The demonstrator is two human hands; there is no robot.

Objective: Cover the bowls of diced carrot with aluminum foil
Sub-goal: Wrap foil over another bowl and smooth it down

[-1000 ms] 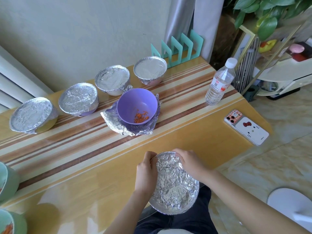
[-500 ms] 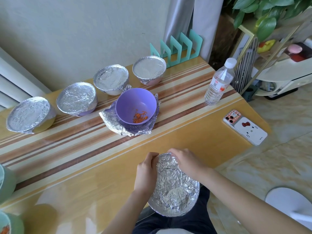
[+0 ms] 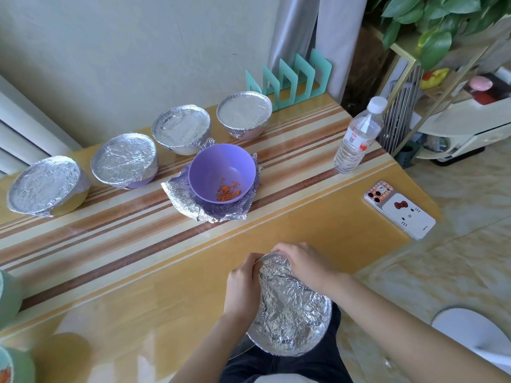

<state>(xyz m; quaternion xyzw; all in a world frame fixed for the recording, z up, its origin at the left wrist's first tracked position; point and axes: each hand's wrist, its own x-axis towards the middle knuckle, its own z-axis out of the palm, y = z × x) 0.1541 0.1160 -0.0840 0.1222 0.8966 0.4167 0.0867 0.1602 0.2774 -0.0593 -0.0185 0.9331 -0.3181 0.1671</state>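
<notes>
A crumpled, bowl-shaped sheet of aluminum foil (image 3: 290,308) hangs over the table's near edge, above my lap. My left hand (image 3: 242,288) pinches its far left rim and my right hand (image 3: 302,265) grips its far right rim. Farther back, an uncovered purple bowl (image 3: 221,170) holding a little diced carrot (image 3: 228,193) stands on a loose foil sheet (image 3: 184,200). Behind it stand several foil-covered bowls in a row, from the leftmost covered bowl (image 3: 45,185) to the rightmost covered bowl (image 3: 244,113).
A water bottle (image 3: 358,136) and a phone (image 3: 399,210) are at the table's right end. A teal rack (image 3: 293,76) stands at the back by the wall. Green bowls (image 3: 8,294) show at the left edge. The wooden table (image 3: 124,286) has bare room in front.
Both hands have shifted slightly along the foil's far rim, pressing it in; the foil shape looks a little narrower at the top. The bowls have not moved.
</notes>
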